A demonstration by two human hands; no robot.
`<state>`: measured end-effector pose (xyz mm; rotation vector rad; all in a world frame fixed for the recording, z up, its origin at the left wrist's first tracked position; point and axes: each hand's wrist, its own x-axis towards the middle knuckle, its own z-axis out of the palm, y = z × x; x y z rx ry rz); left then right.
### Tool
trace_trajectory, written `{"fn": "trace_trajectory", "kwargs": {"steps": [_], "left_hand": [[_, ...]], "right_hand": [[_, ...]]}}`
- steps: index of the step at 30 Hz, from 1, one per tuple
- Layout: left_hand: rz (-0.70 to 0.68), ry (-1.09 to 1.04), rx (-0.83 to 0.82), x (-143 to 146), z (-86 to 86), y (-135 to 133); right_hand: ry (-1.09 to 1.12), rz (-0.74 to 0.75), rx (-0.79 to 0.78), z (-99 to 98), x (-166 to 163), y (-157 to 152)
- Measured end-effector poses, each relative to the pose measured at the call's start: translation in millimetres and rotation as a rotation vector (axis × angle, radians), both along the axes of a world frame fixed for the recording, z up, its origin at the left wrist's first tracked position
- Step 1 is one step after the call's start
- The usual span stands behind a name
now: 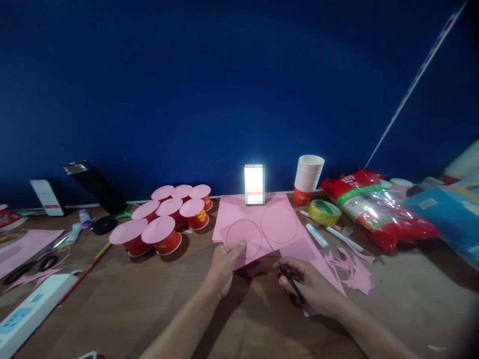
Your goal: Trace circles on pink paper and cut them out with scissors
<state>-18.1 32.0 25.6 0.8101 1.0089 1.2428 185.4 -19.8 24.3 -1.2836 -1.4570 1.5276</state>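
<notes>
My left hand pinches the near edge of a pink paper piece, thumb on top beside a pencilled circle. My right hand is closed on black-handled scissors, whose blades point up-left into the pink paper near that circle. More pink sheets lie underneath, with a second drawn circle. Pink offcuts lie just right of my right hand.
Several upturned red cups with pink paper discs stand left of the sheets. A stack of paper cups, a tape roll, glue sticks, a lit phone and a red bag are behind. A power strip and another pair of scissors lie far left.
</notes>
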Motion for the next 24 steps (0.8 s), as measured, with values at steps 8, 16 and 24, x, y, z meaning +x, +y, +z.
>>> {"fn": "trace_trajectory", "kwargs": {"steps": [8, 16, 24], "left_hand": [[0.001, 0.007, -0.004, -0.2, -3.7, 0.8], [0.003, 0.011, -0.019, -0.2, -2.6, 0.2], [-0.011, -0.007, -0.003, 0.1, -1.0, -0.3]], "right_hand": [[0.01, -0.003, -0.016, -2.9, 0.8, 0.9], [0.006, -0.017, -0.012, 1.5, -0.2, -0.1], [0.046, -0.014, -0.018, 0.4, 0.0, 0.3]]}}
